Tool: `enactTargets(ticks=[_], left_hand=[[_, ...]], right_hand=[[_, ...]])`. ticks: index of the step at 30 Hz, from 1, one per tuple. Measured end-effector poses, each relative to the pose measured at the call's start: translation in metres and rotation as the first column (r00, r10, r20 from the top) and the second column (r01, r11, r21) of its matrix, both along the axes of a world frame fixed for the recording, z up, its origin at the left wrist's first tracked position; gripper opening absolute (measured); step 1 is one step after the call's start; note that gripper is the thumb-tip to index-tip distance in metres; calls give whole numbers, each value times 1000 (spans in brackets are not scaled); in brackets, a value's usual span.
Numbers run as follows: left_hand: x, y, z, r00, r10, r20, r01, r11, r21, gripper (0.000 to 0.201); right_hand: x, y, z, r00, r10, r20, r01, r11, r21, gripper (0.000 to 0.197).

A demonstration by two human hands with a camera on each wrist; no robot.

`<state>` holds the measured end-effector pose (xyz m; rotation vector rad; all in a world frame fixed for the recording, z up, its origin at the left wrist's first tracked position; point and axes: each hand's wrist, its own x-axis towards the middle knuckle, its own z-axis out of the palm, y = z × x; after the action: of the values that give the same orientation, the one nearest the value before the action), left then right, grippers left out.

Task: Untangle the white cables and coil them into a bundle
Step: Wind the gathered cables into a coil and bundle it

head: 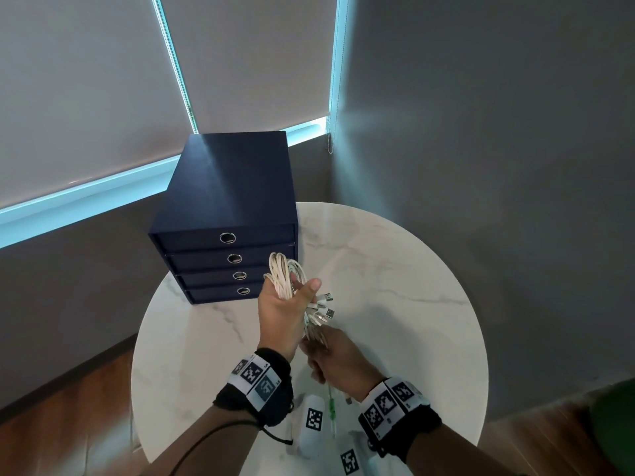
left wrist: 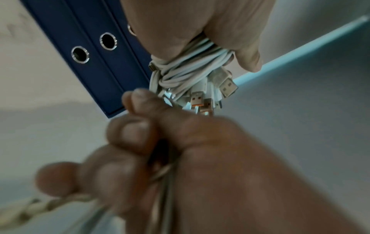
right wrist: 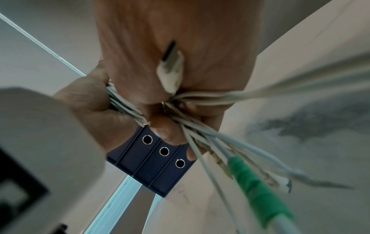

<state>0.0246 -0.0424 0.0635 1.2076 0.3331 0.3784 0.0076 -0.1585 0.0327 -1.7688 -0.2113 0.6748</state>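
My left hand [head: 291, 298] is raised palm-up over the round table and grips a coil of white cables [head: 284, 273], thumb pressed across it. Several USB plugs [head: 325, 305] stick out to the right of the thumb. Just below, my right hand [head: 323, 359] is closed round the loose strands that hang from the coil. A green sleeve [head: 331, 408] on one strand dangles under it. In the left wrist view the coil [left wrist: 190, 68] sits wrapped in the left hand [left wrist: 200, 23]. In the right wrist view the strands [right wrist: 200, 131] fan out of the right hand [right wrist: 170, 47], a plug [right wrist: 172, 68] lying on the palm.
A dark blue box of several drawers [head: 226, 201] stands at the back left of the white marble table [head: 395, 269]. Two white blocks with black-and-white markers [head: 314, 420] lie near the front edge. Grey walls and a window blind close in behind.
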Motion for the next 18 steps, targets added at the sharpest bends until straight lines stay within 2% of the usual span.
enactTargets(ticks=[3, 5, 9, 12, 18], left_hand=[[-2, -3, -3, 1000, -9, -1, 9, 997, 73, 38], [0, 0, 0, 1000, -7, -2, 7, 996, 88, 41], [8, 12, 6, 996, 92, 19, -93, 991, 94, 33], [11, 16, 7, 990, 140, 34, -142, 985, 99, 33], [11, 19, 7, 985, 168, 47, -172, 979, 111, 34]], right_hand=[[-1, 2, 8, 999, 13, 50, -12, 1000, -9, 25], [-1, 1, 7, 999, -13, 49, 10, 999, 51, 26], [-3, -1, 1, 982, -189, 8, 183, 957, 227, 13], [-4, -1, 1, 966, -260, 4, 249, 929, 274, 5], [-7, -2, 10, 968, -216, -126, 248, 897, 367, 14]])
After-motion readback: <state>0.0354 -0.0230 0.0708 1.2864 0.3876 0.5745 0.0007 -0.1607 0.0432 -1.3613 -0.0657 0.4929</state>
